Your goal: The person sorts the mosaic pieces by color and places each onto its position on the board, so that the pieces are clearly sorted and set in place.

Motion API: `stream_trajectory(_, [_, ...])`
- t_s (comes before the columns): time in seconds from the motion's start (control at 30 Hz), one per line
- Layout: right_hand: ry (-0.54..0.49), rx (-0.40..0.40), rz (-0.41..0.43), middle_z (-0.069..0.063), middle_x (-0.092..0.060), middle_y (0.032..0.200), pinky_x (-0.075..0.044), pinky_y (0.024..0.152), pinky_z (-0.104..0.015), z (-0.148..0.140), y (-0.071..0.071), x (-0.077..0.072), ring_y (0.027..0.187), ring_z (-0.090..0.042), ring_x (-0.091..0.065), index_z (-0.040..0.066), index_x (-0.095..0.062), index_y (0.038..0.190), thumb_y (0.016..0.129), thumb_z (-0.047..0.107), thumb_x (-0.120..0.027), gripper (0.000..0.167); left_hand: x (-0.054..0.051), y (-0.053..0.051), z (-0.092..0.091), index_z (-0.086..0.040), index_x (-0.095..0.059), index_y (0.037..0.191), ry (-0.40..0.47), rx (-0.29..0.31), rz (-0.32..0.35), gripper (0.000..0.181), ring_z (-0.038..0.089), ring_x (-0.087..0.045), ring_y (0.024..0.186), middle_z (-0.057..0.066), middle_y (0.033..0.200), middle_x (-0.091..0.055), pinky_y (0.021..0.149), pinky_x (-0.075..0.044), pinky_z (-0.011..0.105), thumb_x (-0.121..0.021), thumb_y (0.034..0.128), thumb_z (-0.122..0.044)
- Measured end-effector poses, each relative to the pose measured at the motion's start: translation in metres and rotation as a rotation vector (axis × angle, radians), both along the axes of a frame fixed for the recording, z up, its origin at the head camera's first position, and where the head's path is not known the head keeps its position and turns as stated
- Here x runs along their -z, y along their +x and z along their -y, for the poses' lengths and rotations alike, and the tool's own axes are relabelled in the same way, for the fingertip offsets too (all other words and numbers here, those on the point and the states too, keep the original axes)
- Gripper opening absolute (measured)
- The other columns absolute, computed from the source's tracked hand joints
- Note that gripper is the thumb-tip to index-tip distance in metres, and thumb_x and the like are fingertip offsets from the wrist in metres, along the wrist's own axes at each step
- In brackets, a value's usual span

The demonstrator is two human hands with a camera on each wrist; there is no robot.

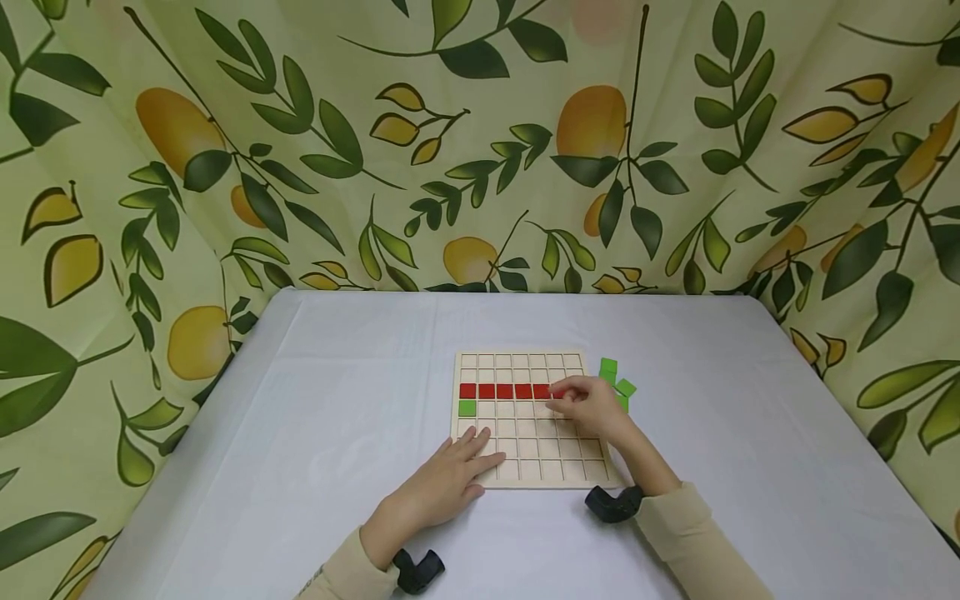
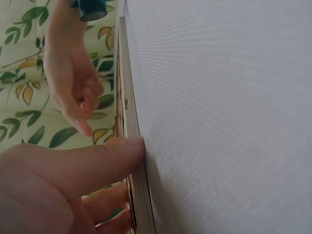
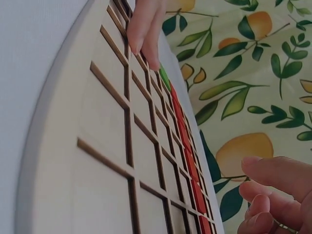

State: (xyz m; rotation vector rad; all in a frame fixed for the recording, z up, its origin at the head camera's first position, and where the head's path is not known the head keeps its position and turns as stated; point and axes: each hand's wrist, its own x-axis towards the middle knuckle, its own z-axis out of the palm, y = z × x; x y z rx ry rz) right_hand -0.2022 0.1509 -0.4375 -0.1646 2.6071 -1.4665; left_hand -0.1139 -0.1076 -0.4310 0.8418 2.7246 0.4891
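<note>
A pale wooden grid board (image 1: 536, 477) lies on the table. Several red square tiles (image 1: 505, 392) line one row, the rightmost partly behind my right hand. Just below the row's left end sits a single green tile (image 1: 467, 408). My left hand (image 1: 447, 479) rests spread on the board's near left corner; in the left wrist view its thumb (image 2: 117, 158) touches the board's edge. Over the right end of the red row is my right hand (image 1: 592, 408), thumb and forefinger bent towards each other. Between those fingertips (image 3: 252, 163) no tile shows in the right wrist view.
Loose green tiles (image 1: 609, 366) lie beside the board's right edge, some partly covered by my right hand. A white cloth (image 1: 337, 383) covers the table. Behind it hangs a leaf-and-fruit patterned curtain (image 1: 480, 167). Each wrist wears a black device (image 1: 613, 504).
</note>
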Motion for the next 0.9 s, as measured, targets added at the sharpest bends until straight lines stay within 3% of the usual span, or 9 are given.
stream_trajectory(0.9, [0.054,0.108,0.012,0.007,-0.047,0.064,-0.036,0.049,-0.019,-0.043,-0.004,-0.004,0.055,-0.005,-0.040,-0.005,-0.068,0.108,0.083,0.016,-0.073,0.033,-0.001,0.000,-0.001,-0.022,-0.050,0.141,0.004,-0.009,0.004,0.048,0.032,-0.028,0.149,0.011,0.158,-0.033,0.117,-0.031,0.056,-0.059,0.0944,-0.020])
